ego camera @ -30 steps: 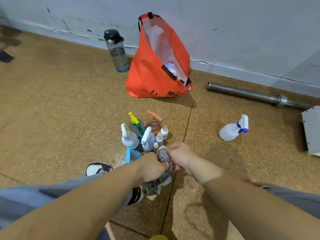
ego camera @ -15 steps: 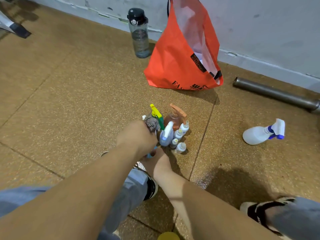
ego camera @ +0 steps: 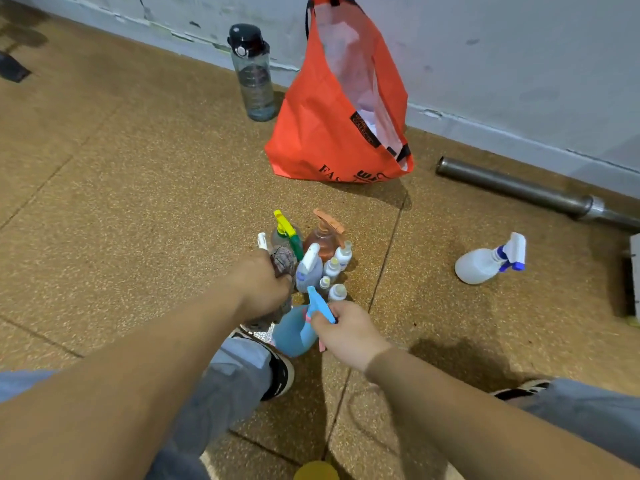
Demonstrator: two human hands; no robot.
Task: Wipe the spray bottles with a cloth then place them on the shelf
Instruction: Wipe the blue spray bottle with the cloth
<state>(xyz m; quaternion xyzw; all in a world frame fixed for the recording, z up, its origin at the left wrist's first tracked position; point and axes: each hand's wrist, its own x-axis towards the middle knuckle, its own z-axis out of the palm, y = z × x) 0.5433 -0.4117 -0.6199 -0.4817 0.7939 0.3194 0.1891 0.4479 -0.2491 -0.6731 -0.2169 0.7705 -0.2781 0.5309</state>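
A cluster of spray bottles stands on the floor: a yellow-and-green-topped one [ego camera: 285, 230], an amber one with an orange trigger [ego camera: 323, 237], a pale blue one with a white trigger [ego camera: 308, 271] and several small white bottles [ego camera: 337, 271]. My left hand [ego camera: 259, 282] grips a grey patterned cloth [ego camera: 282, 261] beside the cluster. My right hand [ego camera: 343, 329] holds a blue spray bottle [ego camera: 294, 332] by its blue trigger head, just in front of the cluster. Another white spray bottle with a blue nozzle [ego camera: 485, 263] lies on its side to the right.
An orange tote bag [ego camera: 322, 133] and a dark-capped water bottle [ego camera: 254, 74] stand by the wall. A metal bar [ego camera: 526, 192] lies along the wall at right. My shoe [ego camera: 280, 372] sits under the blue bottle. No shelf shows.
My right hand came out from under my left arm and now holds the blue bottle by its head. My left hand with the cloth stays by the cluster.
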